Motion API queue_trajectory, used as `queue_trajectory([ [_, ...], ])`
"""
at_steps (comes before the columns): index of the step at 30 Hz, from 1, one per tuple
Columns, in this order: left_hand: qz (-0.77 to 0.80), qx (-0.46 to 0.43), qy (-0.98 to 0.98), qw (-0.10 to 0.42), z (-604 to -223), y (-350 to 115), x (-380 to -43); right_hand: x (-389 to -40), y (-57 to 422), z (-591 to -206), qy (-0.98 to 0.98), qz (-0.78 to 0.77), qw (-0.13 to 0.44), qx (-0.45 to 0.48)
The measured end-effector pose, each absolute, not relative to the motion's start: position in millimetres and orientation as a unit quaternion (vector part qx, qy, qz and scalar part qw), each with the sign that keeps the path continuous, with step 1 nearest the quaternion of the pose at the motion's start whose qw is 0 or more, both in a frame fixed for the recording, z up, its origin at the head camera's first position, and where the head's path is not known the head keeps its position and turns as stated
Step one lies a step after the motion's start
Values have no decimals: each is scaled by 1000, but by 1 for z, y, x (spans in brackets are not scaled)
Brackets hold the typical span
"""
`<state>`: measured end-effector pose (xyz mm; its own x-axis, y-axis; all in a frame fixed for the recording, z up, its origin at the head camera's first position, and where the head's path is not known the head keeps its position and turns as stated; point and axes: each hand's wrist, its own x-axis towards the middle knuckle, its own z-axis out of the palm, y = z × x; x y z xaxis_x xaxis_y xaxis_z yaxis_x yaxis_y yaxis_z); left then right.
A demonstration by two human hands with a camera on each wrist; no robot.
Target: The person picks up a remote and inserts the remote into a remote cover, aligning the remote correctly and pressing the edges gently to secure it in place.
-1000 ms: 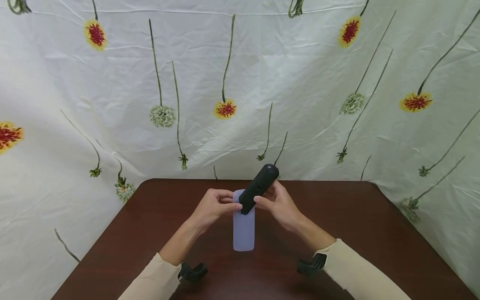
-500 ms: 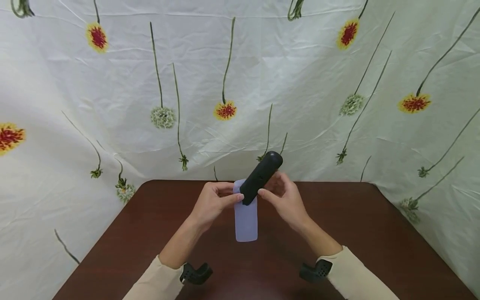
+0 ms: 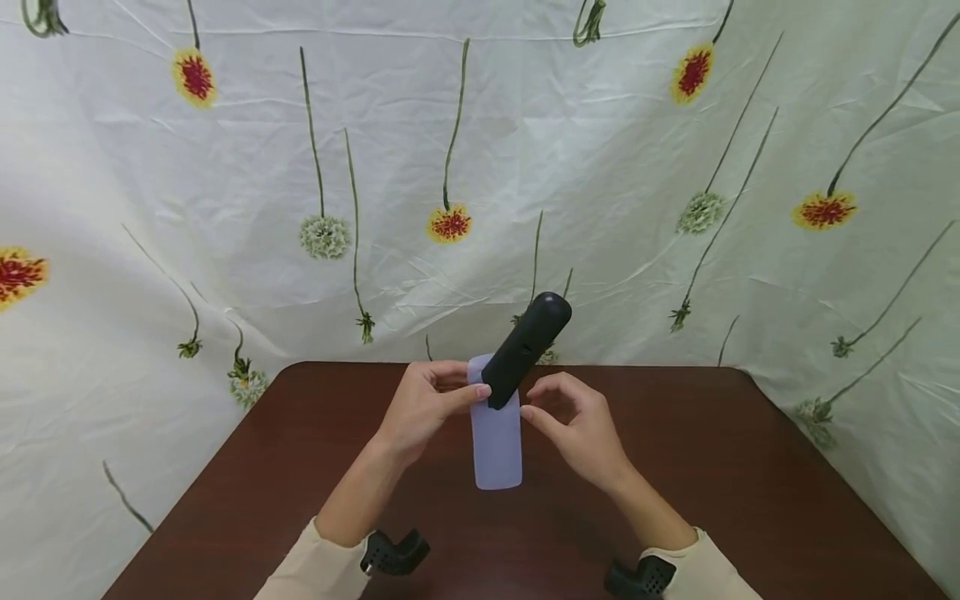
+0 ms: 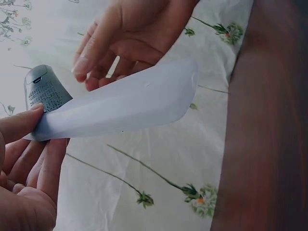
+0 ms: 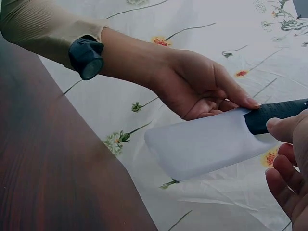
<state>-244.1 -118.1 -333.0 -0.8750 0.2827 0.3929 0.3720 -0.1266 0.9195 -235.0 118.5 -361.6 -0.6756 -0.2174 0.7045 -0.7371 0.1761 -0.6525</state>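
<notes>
My left hand (image 3: 423, 408) pinches a black remote control (image 3: 527, 350) together with a pale lavender, flat cover (image 3: 497, 450), where the two overlap. The remote slants up to the right, and the cover hangs straight down behind its lower end. Printed text shows on the back of the remote (image 4: 47, 91) in the left wrist view, where the cover (image 4: 130, 103) looks slightly translucent. Just right of both, my right hand (image 3: 581, 429) is apart from them, holding nothing, thumb and fingers loosely bent. In the right wrist view its fingers (image 5: 284, 187) lie beside the remote's end.
A dark red-brown table (image 3: 330, 433) spreads below the hands. Behind it hangs a white cloth (image 3: 600, 167) printed with flowers. Each forearm wears a black wrist device (image 3: 393, 552) at the cuff of a beige sleeve.
Both hands have lifted the remote control and cover a little. My right hand has let go of the remote and drawn away down to the right, while the left keeps its pinch.
</notes>
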Motion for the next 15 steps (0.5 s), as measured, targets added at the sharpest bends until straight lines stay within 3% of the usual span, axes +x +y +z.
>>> queue_trajectory([
  [6,-710,-253,-656,34,-330,-116,-237,-231,115,-361,-727,537,260,341],
  [15,-716,-261,-646,39,-329,-113,-230,-228,113,-362,-732,543,252,326],
])
